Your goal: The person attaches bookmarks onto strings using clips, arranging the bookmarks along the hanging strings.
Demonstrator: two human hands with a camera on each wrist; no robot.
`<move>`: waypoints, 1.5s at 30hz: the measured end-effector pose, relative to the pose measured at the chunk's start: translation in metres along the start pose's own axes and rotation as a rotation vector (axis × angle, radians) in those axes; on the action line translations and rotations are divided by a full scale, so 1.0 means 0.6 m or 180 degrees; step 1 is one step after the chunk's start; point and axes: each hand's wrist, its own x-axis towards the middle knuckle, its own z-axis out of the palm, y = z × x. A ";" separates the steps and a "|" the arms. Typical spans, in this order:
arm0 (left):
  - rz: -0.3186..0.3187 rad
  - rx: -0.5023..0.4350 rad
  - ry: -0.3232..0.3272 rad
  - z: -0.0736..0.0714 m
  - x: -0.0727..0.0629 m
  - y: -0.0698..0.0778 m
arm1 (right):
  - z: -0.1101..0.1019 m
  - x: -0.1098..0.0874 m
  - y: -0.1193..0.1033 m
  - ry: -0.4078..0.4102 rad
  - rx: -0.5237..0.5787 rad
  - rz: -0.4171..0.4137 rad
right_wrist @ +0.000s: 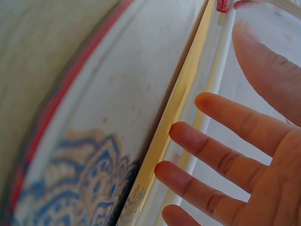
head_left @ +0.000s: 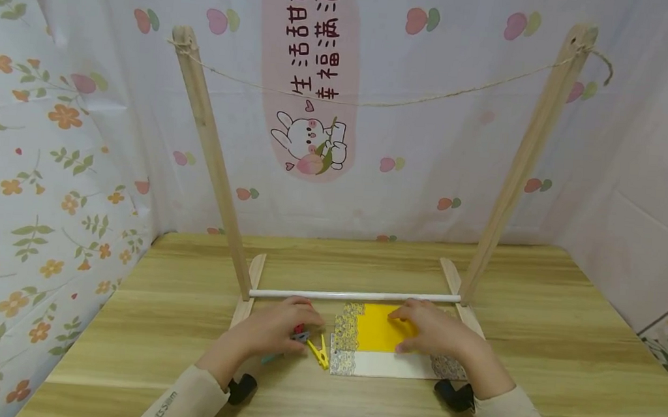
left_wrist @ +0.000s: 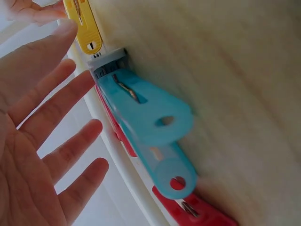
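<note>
In the head view my left hand (head_left: 283, 327) hovers over a small group of plastic clothespins, its fingers spread and holding nothing. The left wrist view shows a blue clothespin (left_wrist: 160, 110) nearest that hand, a yellow clothespin (left_wrist: 89, 30) above it and a red clothespin (left_wrist: 202, 214) below; part of another red one hides behind the blue. My right hand (head_left: 439, 331) is over a yellow lace-patterned sheet (head_left: 380, 327) and a white lace-patterned sheet (head_left: 383, 364), which partly overlap. Its fingers are spread and hold nothing; whether they touch the yellow sheet I cannot tell.
A wooden frame rises behind the hands, with a left post (head_left: 210, 140) and a right post (head_left: 519, 177). Twine (head_left: 372, 103) sags between their tops, and a white rod (head_left: 356, 296) joins them near the wooden table (head_left: 123, 349). Patterned cloth (head_left: 445, 145) hangs behind.
</note>
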 end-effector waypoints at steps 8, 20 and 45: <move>0.0013 0.0037 -0.0160 -0.001 0.005 0.007 | 0.002 -0.013 0.000 0.0015 0.0032 0.0239; 0.0029 0.0236 -0.0177 -0.005 0.013 0.013 | 0.002 -0.015 0.001 -0.0032 -0.0146 0.0432; 0.0031 -0.0223 -0.0070 -0.007 0.016 0.003 | -0.005 -0.016 0.012 -0.0192 -0.0239 0.0605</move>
